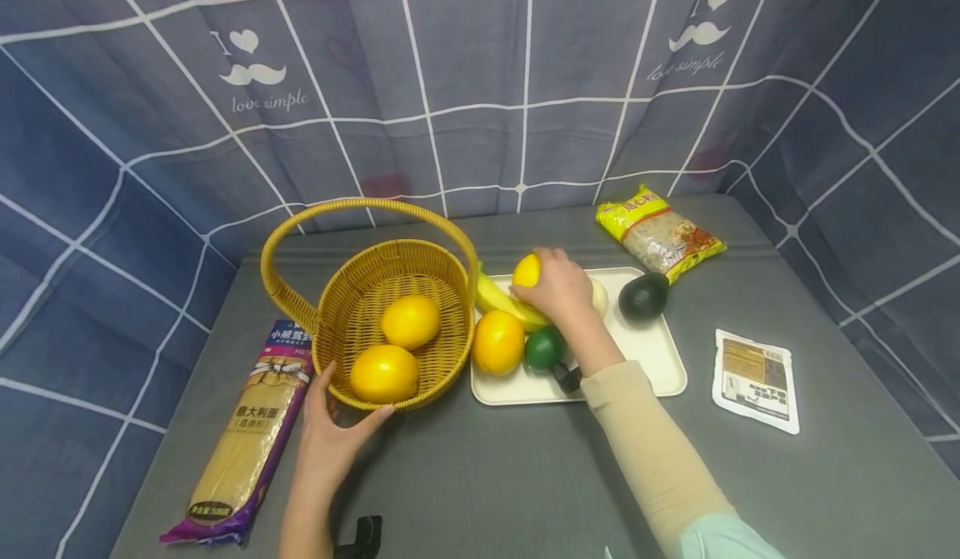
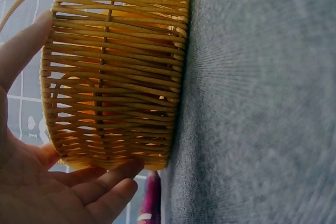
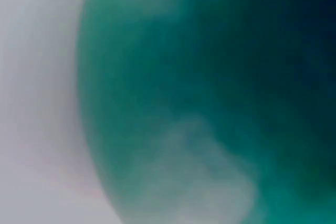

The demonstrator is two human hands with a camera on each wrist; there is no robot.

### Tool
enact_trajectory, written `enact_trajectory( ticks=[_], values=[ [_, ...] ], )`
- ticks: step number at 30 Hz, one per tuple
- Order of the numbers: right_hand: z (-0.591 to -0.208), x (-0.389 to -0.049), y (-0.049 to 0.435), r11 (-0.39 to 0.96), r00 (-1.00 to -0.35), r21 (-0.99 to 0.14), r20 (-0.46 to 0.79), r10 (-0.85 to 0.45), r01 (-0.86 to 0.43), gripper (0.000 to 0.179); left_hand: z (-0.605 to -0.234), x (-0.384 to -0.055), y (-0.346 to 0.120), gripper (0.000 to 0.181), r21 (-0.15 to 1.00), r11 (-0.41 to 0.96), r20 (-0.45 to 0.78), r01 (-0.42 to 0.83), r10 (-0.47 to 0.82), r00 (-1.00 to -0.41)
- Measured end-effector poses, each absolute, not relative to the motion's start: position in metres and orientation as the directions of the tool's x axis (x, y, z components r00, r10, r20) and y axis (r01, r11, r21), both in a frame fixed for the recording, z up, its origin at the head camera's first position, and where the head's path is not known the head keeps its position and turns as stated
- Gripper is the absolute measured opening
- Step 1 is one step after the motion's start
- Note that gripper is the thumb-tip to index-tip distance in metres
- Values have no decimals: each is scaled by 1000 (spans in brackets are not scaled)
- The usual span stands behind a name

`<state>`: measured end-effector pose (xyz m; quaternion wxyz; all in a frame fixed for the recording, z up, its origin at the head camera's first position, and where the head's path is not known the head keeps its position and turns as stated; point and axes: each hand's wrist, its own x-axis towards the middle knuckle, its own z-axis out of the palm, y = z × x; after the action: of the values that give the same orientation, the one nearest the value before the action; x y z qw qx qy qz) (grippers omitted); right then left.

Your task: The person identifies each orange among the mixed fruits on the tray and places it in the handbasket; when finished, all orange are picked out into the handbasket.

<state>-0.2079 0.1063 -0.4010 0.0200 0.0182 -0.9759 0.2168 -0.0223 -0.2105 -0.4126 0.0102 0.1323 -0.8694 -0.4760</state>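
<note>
My left hand [image 1: 335,438] spreads its thumb and fingers against the near side of a yellow wicker basket [image 1: 324,338]. In the left wrist view, the thumb reaches the rim while the other fingertips touch the woven wall. Inside the basket lie two yellow-orange fruits, one rounded [image 1: 411,321] and one closer to me [image 1: 384,373]. Over the far part of a white tray [image 1: 645,359], my right hand [image 1: 558,288] grips a yellow lemon [image 1: 527,271], partly covered by its fingers. Below that hand are a banana [image 1: 491,296], an orange [image 1: 498,342] and a green round fruit [image 1: 544,348].
A dark avocado [image 1: 643,296] sits at the tray's right side; a pale round item [image 1: 599,297] shows behind the right hand. Spaghetti [image 1: 247,426] lies left of the basket. A yellow food bag [image 1: 660,232] and a white packet [image 1: 756,381] lie to the right. The right wrist view is a green blur.
</note>
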Motion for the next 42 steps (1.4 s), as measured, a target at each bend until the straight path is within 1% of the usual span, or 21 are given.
enact_trajectory(
  ticks=[16, 22, 27, 35, 40, 42],
  values=[
    [-394, -200, 115, 796, -994, -604, 102, 38, -31, 83, -411, -22, -211, 107, 833, 505, -121, -227, -234, -965],
    [-377, -186, 117, 741, -986, -670, 150, 72, -48, 83, -411, -23, -210, 106, 837, 503, -113, -216, -227, -967],
    [-363, -165, 114, 689, -982, -721, 172, 78, -72, 81, -411, -23, -210, 106, 837, 501, -115, -218, -228, -967],
    [-348, -124, 102, 584, -976, -795, 219, 18, -167, 78, -411, -23, -210, 106, 834, 503, -122, -227, -233, -965],
    [-344, -106, 86, 511, -965, -824, 257, -46, -244, 75, -411, -22, -211, 106, 833, 503, -124, -229, -233, -964],
    [-344, -99, 77, 497, -956, -820, 280, -83, -283, 74, -411, -22, -211, 106, 833, 504, -125, -230, -234, -964]
  ],
)
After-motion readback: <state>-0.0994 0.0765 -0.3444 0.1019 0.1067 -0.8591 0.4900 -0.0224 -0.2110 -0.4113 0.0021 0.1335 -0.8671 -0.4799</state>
